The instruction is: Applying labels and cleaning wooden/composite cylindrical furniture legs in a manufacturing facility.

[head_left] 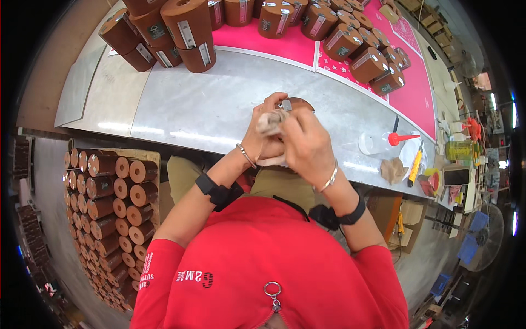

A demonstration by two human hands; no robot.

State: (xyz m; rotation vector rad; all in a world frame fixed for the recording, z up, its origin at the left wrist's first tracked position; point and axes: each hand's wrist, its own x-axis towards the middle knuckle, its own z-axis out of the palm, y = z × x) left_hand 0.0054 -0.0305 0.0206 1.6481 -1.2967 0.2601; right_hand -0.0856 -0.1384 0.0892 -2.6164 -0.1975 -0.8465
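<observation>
Your left hand (pixel 262 140) was closed around a brown cylindrical part (pixel 296 104), gripping it from the side and below, just above the near edge of the grey worktable (pixel 203 104); only the part's rounded brown top and a small metal tab showed past your fingers, so the part sat between both hands, over the table's front edge and in front of your chest; your right hand (pixel 307 145) was closed on a crumpled beige rag (pixel 272 122), pressing it against the part's upper face; a thin bracelet circled each wrist, with a black strap further up each forearm; well apart to your right lay a clear squeeze bottle with a red nozzle (pixel 383 141) on its side, a second wadded cloth (pixel 393 170) near the table edge, and a yellow-handled tool (pixel 415 164) just beside that; at the far side of the table stood stacks of similar brown cylinders (pixel 164 33), some on the bare grey surface and others on a pink mat (pixel 274 39); to your left, below the table, a crate of brown cylinders (pixel 112 219) lay packed in rows with their round ends facing up.
</observation>
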